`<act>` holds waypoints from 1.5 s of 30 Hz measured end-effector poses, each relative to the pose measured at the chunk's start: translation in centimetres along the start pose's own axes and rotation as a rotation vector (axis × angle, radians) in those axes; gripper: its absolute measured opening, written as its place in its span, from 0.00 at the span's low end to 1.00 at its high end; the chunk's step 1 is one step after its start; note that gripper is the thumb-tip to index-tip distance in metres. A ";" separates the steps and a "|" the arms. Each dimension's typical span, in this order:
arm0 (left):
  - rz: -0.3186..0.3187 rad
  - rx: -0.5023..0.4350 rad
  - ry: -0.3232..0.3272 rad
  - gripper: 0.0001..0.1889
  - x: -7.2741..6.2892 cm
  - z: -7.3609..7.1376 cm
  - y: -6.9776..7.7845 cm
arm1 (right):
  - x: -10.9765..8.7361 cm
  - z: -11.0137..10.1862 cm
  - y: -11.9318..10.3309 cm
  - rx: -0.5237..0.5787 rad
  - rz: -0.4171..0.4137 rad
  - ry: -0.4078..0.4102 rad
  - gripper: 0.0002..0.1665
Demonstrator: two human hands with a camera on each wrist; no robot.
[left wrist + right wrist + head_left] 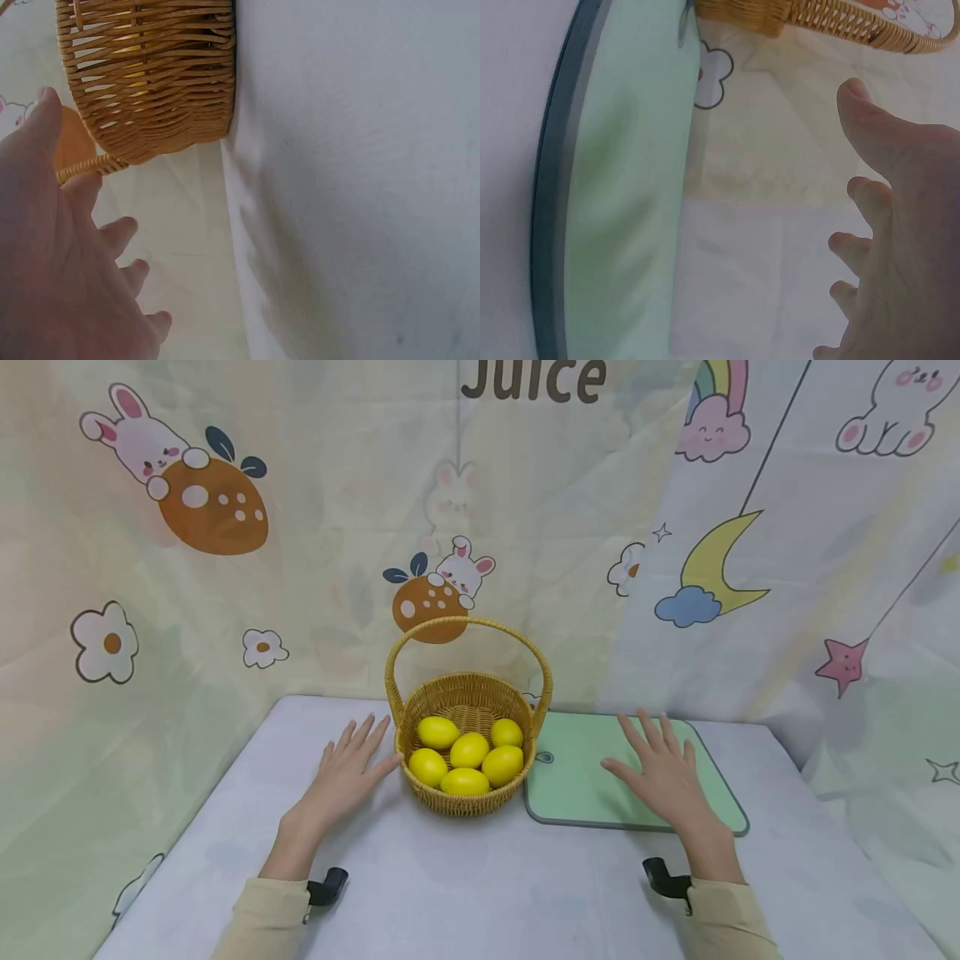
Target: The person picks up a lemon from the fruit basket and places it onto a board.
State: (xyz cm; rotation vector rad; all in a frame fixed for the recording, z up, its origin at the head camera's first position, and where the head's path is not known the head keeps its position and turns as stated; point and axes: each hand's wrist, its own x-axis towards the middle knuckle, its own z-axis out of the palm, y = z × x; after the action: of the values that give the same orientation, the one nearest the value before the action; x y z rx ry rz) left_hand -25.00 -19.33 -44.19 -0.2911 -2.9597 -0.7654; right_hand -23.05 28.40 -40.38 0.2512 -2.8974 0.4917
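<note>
A woven wicker basket (463, 804) with a tall arched handle stands at the middle of the table, holding several yellow lemons (468, 750). To its left hovers my left hand (345, 783), palm down with fingers spread, its thumb tip near the basket's rim. In the left wrist view the basket wall (154, 82) rises beyond the thumb. My right hand (666, 777) is held over a light green cutting board (577, 789), fingers straight and apart. The right wrist view shows a gap between that hand and the board (622, 217). Both hands hold nothing.
A white cloth covers the table (480, 885). The board has a grey edge and lies right of the basket, its left part close to it. Behind and at the sides hangs a printed fabric backdrop (330, 568) with rabbits, flowers and a moon.
</note>
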 end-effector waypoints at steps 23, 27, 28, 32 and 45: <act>-0.050 -0.258 -0.179 0.51 -0.9 0.5 1.6 | -0.2 -0.4 -3.2 0.035 -0.077 -0.045 0.50; -0.063 -0.264 -0.185 0.51 -1.2 0.5 2.0 | 0.1 0.1 -3.7 0.031 -0.090 -0.060 0.51; -0.066 -0.268 -0.184 0.51 -1.2 0.5 2.0 | 0.2 0.3 -3.9 0.030 -0.096 -0.061 0.51; -0.055 -0.301 -0.180 0.52 -1.2 0.6 2.2 | 0.4 0.6 -4.7 0.037 -0.128 -0.066 0.51; -0.024 -0.436 -0.192 0.54 -0.8 1.7 2.3 | 0.6 0.7 -9.2 0.167 -0.285 -0.047 0.48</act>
State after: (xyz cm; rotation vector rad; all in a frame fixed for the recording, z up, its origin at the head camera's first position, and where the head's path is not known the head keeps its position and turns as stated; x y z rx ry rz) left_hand -23.84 -16.66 -44.70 -0.3707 -2.9387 -1.4629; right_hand -21.93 19.56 -38.11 0.6975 -2.8001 0.6827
